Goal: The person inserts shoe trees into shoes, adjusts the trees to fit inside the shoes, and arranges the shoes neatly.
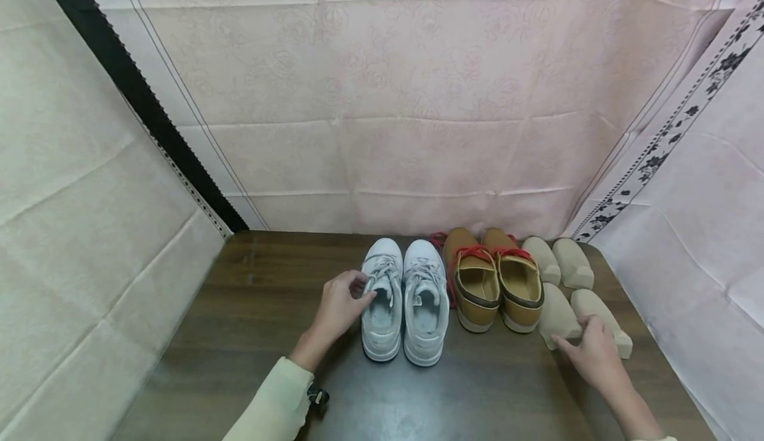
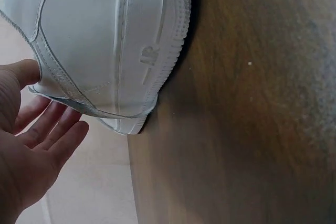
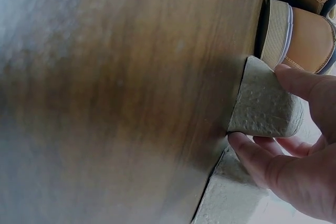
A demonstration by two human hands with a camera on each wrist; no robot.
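Observation:
A pair of white lace-up sneakers stands side by side on the wooden surface, a left sneaker [image 1: 381, 335] and a right sneaker [image 1: 426, 345]. My left hand [image 1: 342, 306] is at the left sneaker's opening, thumb over its collar and fingers by the laced edge; the left wrist view shows the fingertips passing behind the upper [image 2: 79, 40]. Farther right, my right hand [image 1: 597, 355] grips the blunt end of a beige moulded-pulp shoe insert [image 1: 556, 312]. In the right wrist view its thumb lies on one side of that insert [image 3: 265, 103], its fingers on the other.
Brown shoes with red laces [image 1: 477, 308] stand between the sneakers and the inserts. Another near insert [image 1: 603, 315] lies beside the gripped one, with two more inserts [image 1: 573, 262] behind. Patterned cloth [image 1: 388, 162] hangs along the back edge of the wooden surface [image 1: 268, 335].

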